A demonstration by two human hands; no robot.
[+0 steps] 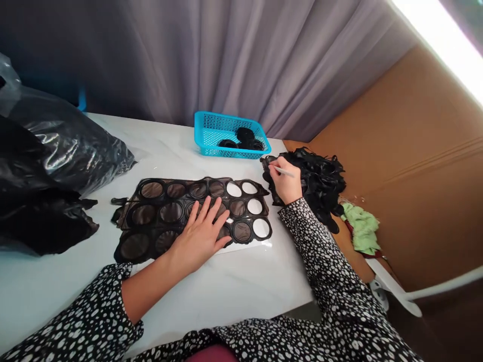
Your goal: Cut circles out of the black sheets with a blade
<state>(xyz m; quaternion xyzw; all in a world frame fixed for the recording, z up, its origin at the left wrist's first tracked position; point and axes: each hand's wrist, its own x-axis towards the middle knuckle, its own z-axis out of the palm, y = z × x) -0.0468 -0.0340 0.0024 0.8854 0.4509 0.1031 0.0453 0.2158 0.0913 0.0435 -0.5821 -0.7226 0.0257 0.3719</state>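
A black rubbery-looking sheet (151, 236) with rows of ring outlines lies on the white table. Several of its circles at the right end show white; the others are filled with dark film. My left hand (199, 234) rests flat on the middle of this sheet, fingers spread, hiding some circles. In my right hand (287, 182) is a thin pale pen-like tool (282, 171), pinched between the fingers. That hand is over the left edge of a heap of black scraps (319, 178). Whether the tool's tip holds a scrap I cannot make out.
Behind the sheet stands a blue perforated basket (211, 151) with black round pieces inside. Large plastic bags of black material (68, 136) fill the table's left side. A green cloth (362, 229) lies at the right, near a brown panel (422, 166). A grey curtain (226, 60) hangs behind.
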